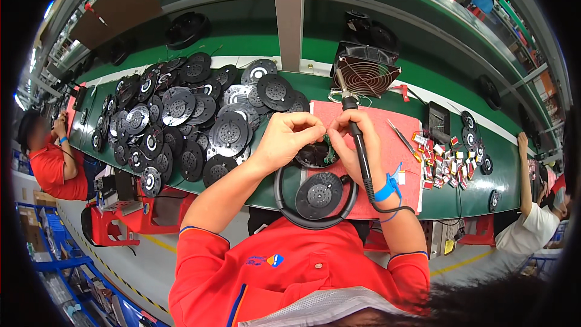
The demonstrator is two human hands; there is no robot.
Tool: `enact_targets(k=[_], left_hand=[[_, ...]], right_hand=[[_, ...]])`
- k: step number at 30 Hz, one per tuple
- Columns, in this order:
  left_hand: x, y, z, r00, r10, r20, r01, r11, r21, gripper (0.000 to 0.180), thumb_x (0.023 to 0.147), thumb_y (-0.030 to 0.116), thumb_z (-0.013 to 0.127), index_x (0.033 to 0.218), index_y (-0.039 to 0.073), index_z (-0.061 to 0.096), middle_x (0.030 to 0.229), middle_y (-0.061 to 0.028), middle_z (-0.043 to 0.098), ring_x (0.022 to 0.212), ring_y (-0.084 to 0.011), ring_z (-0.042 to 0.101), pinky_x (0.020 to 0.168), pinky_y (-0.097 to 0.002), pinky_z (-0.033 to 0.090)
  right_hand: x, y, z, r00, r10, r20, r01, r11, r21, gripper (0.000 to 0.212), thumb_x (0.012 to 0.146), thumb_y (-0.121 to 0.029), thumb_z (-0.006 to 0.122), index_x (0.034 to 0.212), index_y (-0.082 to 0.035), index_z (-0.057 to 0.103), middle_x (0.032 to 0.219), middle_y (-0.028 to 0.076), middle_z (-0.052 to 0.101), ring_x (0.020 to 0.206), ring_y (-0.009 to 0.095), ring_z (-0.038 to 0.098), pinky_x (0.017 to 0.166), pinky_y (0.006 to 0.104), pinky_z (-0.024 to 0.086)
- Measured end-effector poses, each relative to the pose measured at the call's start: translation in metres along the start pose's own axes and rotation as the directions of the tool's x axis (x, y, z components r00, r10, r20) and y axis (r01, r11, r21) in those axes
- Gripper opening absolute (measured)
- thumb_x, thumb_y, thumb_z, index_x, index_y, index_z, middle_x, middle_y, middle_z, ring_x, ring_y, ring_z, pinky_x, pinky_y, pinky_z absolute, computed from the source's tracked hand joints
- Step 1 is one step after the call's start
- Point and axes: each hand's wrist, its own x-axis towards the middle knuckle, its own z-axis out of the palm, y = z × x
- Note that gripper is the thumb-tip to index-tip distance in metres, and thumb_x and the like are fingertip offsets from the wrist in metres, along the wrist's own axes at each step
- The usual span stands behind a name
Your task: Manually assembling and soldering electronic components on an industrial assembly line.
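In my right hand (358,140) rests a soldering iron (350,102), its metal tip pointing away from me and its cord trailing over my wrist. A blue wrist strap (387,189) circles that wrist. My left hand (289,140) is closed in a pinch close to my right fingertips; whatever lies between its fingers is too small to make out. Just beneath both hands are a round black housing (311,158) and a small green circuit board (330,154), partly covered by my fingers. Nearer me, a black disc with a perforated centre (319,195) lies within a large black ring (279,197).
Many black discs (230,133) are heaped at left. A pink mat (396,139) holds tweezers (402,137). Small battery packs (445,166) and a black tray (437,120) lie at right. A fan (364,69) stands behind, beside a metal post (289,18). Co-workers sit on both sides.
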Motion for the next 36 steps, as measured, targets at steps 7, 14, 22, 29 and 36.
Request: enact_targets(k=[7,14,22,29,36], left_hand=[[-0.003,-0.008,-0.007,0.998,0.026,-0.056,-0.025,1.000,0.010,0.010,0.087,0.009,0.065,0.086,0.000,0.069,0.079,-0.0029,0.066,0.072,-0.0079,0.058,0.068,-0.0217,0.045],[0.000,0.002,-0.008,1.000,0.003,0.022,0.000,0.992,-0.130,0.011,0.086,0.011,0.063,0.083,0.001,0.065,0.077,-0.0031,0.064,0.072,-0.0087,0.058,0.069,-0.0223,0.045],[0.001,0.002,-0.018,0.996,0.050,0.076,-0.026,0.959,-0.283,0.010,0.084,0.011,0.062,0.081,0.001,0.065,0.088,-0.0082,0.065,0.080,-0.0131,0.059,0.077,-0.0263,0.046],[0.003,-0.002,-0.025,0.993,0.044,0.106,-0.005,0.940,-0.340,0.008,0.083,0.009,0.062,0.082,0.002,0.063,0.093,-0.0112,0.066,0.083,-0.0148,0.059,0.081,-0.0273,0.047],[0.002,0.002,-0.025,0.992,0.067,0.107,-0.023,0.930,-0.368,0.006,0.083,0.008,0.062,0.084,0.002,0.063,0.094,-0.0100,0.065,0.086,-0.0145,0.059,0.082,-0.0269,0.046]], right_hand=[[-0.007,0.008,-0.025,0.960,-0.274,0.060,0.268,0.834,-0.483,0.029,0.071,0.009,0.063,0.096,-0.005,0.056,0.080,0.010,0.058,0.071,0.025,0.059,0.064,0.0324,0.048],[-0.046,0.028,-0.106,0.995,-0.103,-0.016,0.027,0.404,-0.914,0.028,0.081,0.001,0.058,0.109,-0.005,0.054,0.087,0.016,0.057,0.082,0.034,0.057,0.066,0.0429,0.047],[-0.027,0.012,-0.071,0.970,-0.225,0.097,0.226,0.674,-0.703,0.036,0.076,0.014,0.054,0.106,-0.004,0.051,0.096,0.017,0.055,0.085,0.033,0.055,0.071,0.0395,0.048],[-0.015,-0.007,-0.022,0.922,-0.346,0.171,0.384,0.771,-0.508,0.030,0.077,0.012,0.059,0.100,-0.007,0.054,0.083,0.015,0.062,0.076,0.030,0.063,0.065,0.0354,0.052],[-0.008,-0.012,-0.014,0.939,-0.291,0.185,0.344,0.822,-0.453,0.025,0.077,0.010,0.062,0.095,-0.006,0.054,0.086,0.015,0.063,0.072,0.031,0.060,0.065,0.0359,0.050]])
